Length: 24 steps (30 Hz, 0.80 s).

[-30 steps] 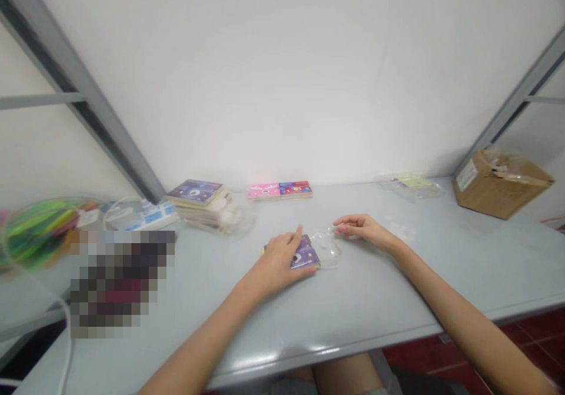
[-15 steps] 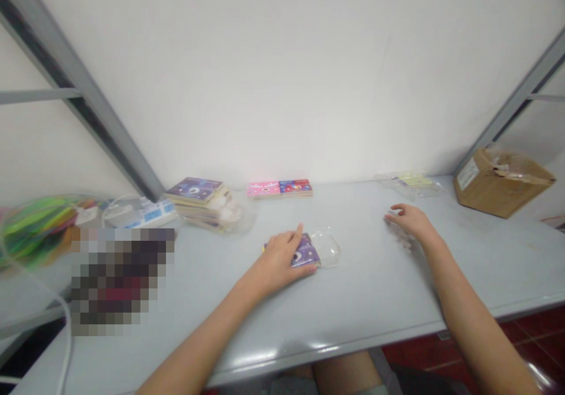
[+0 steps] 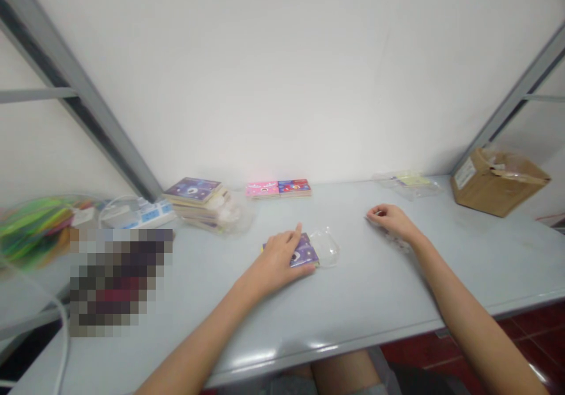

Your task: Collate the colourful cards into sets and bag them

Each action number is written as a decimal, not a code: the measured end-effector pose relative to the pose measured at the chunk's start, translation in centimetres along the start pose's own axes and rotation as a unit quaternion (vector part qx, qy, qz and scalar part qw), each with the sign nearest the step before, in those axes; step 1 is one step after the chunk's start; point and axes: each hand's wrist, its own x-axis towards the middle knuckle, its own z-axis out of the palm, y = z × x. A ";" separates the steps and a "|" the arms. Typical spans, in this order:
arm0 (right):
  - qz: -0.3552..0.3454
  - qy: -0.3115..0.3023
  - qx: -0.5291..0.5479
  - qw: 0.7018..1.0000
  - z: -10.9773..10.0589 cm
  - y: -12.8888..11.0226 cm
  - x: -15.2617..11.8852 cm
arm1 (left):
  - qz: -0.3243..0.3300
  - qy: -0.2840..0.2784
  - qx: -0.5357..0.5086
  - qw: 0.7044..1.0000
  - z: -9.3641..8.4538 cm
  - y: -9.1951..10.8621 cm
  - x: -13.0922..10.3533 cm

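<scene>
My left hand (image 3: 280,256) lies flat with its fingers spread over a small purple booklet (image 3: 303,252). That booklet has a cartoon print and sits partly in a clear plastic bag (image 3: 325,248), whose loose end sticks out to the right. Farther right, my right hand (image 3: 394,221) is closed in a pinch just above the table. A tiny pale tip shows at its fingertips, too small to name. Below that hand are several small clear or whitish pieces (image 3: 399,243), partly hidden by it.
Against the wall stand a stack of booklets (image 3: 192,201) and pink and red booklets (image 3: 278,189). A clear bag with a yellow item (image 3: 412,181) lies near an open cardboard box (image 3: 494,186). At left are a power strip (image 3: 152,212) and a bag of colourful strips (image 3: 35,227).
My right hand has lifted from the small pieces and moved left, its fingers now pinched together. My left hand stays in place on the booklet.
</scene>
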 end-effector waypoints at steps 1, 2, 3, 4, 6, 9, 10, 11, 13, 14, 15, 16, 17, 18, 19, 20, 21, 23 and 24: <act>-0.024 -0.012 0.015 1.000 0.3 -0.6 -0.1 | -0.002 -0.001 -0.001 1.000 0.0 0.1 0.0; -0.045 -0.015 0.024 0.999 0.5 -1.1 -0.3 | -0.004 -0.001 -0.002 1.000 -0.1 0.1 0.0; -0.060 -0.010 0.028 0.998 0.6 -1.4 -0.3 | -0.006 -0.001 -0.004 1.000 -0.1 0.2 0.0; -0.070 0.006 0.029 0.997 0.7 -1.5 -0.3 | -0.007 -0.002 -0.004 1.000 -0.2 0.2 -0.1; -0.074 0.041 0.023 0.996 0.7 -1.2 -0.3 | -0.006 -0.004 -0.005 1.000 -0.3 0.3 -0.1; -0.068 0.047 -0.004 0.997 0.7 -0.2 0.0 | -0.007 -0.007 -0.004 1.000 -0.3 0.3 -0.1; -0.069 0.038 -0.013 0.997 0.7 0.1 0.1 | -0.007 -0.006 -0.003 1.000 -0.2 0.3 -0.1; -0.070 0.027 -0.016 0.997 0.8 0.2 0.2 | -0.008 -0.006 -0.002 1.000 -0.2 0.2 -0.1; -0.069 0.014 -0.008 0.998 0.8 0.2 0.2 | -0.008 -0.004 0.000 1.000 -0.1 0.2 -0.1; -0.066 0.010 0.000 0.998 0.8 0.1 0.2 | -0.006 -0.005 0.000 1.000 -0.1 0.2 -0.1; -0.063 0.007 0.008 0.998 0.8 -0.1 0.1 | -0.005 -0.006 0.001 1.000 -0.1 0.2 -0.1; -0.063 0.003 0.016 0.998 0.8 -0.3 0.0 | -0.005 -0.007 0.001 1.000 -0.1 0.2 -0.1; -0.067 -0.001 0.026 0.997 0.9 -0.7 -0.2 | -0.005 -0.008 0.002 1.000 -0.1 0.2 -0.1; -0.075 -0.004 0.040 0.996 1.0 -1.0 -0.3 | -0.007 -0.010 0.003 1.000 -0.1 0.2 -0.1; -0.084 -0.011 0.060 0.995 1.1 -1.5 -0.5 | -0.009 -0.010 0.004 1.000 -0.2 0.2 -0.1; -0.093 -0.023 0.088 0.992 1.4 -2.0 -0.7 | -0.009 -0.010 0.006 1.000 -0.2 0.3 -0.1; -0.101 -0.041 0.121 0.987 1.6 -2.6 -0.9 | -0.009 -0.009 0.007 1.000 -0.2 0.3 -0.1; -0.114 -0.090 0.190 0.971 2.3 -4.0 -1.4 | -0.009 -0.010 0.006 1.000 -0.2 0.3 -0.1; -0.122 -0.120 0.219 0.961 2.6 -4.8 -1.7 | -0.010 -0.012 0.005 1.000 -0.2 0.3 -0.1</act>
